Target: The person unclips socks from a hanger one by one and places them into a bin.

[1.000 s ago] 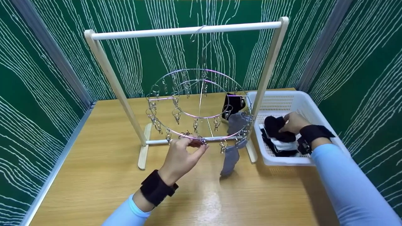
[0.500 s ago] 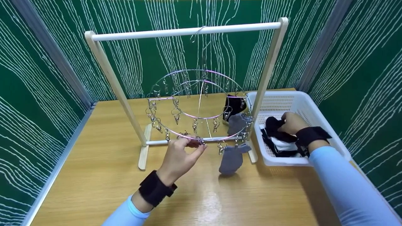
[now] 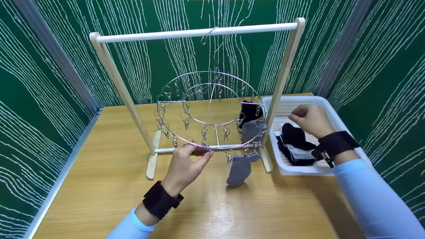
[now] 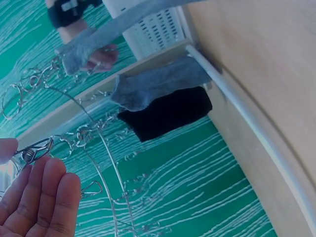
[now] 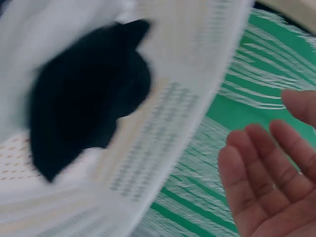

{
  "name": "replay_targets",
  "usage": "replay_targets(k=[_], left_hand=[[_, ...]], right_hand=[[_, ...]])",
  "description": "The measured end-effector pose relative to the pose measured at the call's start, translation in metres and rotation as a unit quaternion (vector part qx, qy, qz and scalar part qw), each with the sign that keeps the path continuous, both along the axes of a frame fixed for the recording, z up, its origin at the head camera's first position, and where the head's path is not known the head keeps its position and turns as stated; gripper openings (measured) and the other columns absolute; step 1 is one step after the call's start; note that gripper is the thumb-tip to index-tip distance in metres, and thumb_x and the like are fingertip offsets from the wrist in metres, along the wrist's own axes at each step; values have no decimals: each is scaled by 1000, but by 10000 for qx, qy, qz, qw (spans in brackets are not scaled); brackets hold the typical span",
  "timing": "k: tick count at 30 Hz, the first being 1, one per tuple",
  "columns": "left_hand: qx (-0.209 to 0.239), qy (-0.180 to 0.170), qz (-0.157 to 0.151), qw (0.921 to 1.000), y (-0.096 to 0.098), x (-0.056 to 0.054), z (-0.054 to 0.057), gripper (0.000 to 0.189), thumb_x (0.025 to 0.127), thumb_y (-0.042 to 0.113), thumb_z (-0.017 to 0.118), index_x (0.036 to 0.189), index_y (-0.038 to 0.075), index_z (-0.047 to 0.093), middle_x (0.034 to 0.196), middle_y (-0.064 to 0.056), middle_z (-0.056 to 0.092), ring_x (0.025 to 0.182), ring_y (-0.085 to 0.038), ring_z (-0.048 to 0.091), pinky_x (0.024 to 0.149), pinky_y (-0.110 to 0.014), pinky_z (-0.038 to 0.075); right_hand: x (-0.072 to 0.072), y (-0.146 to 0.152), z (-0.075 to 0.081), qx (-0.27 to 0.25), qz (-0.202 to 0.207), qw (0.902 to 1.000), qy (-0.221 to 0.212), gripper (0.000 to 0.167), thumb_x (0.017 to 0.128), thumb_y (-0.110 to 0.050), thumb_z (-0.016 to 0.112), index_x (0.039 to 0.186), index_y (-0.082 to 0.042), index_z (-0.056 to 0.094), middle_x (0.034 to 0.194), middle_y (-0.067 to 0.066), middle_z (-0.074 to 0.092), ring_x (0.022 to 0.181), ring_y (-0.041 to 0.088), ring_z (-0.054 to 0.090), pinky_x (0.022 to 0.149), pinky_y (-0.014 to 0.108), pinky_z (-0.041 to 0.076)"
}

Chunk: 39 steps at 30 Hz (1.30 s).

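My left hand (image 3: 186, 169) pinches a metal wire clip (image 4: 34, 150) at the front of the round clip hanger (image 3: 215, 124); the left wrist view shows the clip between thumb and fingers. To the right of that hand a grey sock (image 3: 239, 171) hangs from the ring. Behind it hang another grey sock (image 3: 250, 131) and a black sock (image 3: 250, 109). My right hand (image 3: 313, 122) hovers over the white basket (image 3: 292, 99), fingers loosely bent and holding nothing. Below it, a black sock (image 5: 91, 89) lies on the basket pile.
The hanger hooks over the top bar (image 3: 149, 36) of a wooden stand with slanted posts and feet. Several bare clips dangle around both rings. White and dark cloth (image 3: 300, 154) lies in the basket, which stands right of the stand. Green patterned panels enclose the table (image 3: 99, 186).
My right hand has let go of the black cloth in the basket and risen above it. My left hand has shifted slightly left with the clip, turning the ring and swinging the front grey sock.
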<state>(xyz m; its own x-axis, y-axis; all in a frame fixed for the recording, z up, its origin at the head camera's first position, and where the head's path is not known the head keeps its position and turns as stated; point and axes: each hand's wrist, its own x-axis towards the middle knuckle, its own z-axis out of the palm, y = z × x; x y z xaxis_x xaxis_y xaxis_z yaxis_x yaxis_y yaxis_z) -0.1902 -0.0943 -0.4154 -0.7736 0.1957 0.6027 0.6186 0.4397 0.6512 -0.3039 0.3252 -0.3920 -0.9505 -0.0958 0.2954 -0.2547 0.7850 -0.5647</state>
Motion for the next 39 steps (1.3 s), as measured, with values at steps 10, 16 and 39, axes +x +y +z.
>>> replay_targets(k=[10, 16, 39], left_hand=[[-271, 487, 264, 9981, -5, 5, 2, 10, 91, 7, 86, 93, 2, 78, 86, -9, 81, 75, -21, 77, 73, -34, 66], [-396, 679, 353, 9963, -6, 7, 4, 10, 91, 8, 86, 92, 3, 78, 84, -8, 81, 71, -21, 75, 69, -32, 64], [-1134, 2786, 1230, 9457, -19, 18, 24, 46, 102, 45, 76, 77, 7, 68, 65, -1, 66, 44, -7, 49, 39, -20, 39]], right_hand=[[33, -38, 28, -284, 1268, 9770, 1689, 6, 94, -2, 81, 89, 1, 81, 79, 12, 80, 70, -12, 60, 68, 3, 49], [42, -55, 32, 39, 2338, 9372, 2587, 13, 86, 4, 84, 99, 1, 81, 93, 13, 82, 84, 18, 78, 92, 5, 51], [47, -77, 27, 1156, 3266, 9035, 2522, 23, 90, -6, 85, 112, 0, 82, 114, 19, 81, 115, 44, 75, 101, 61, 60]])
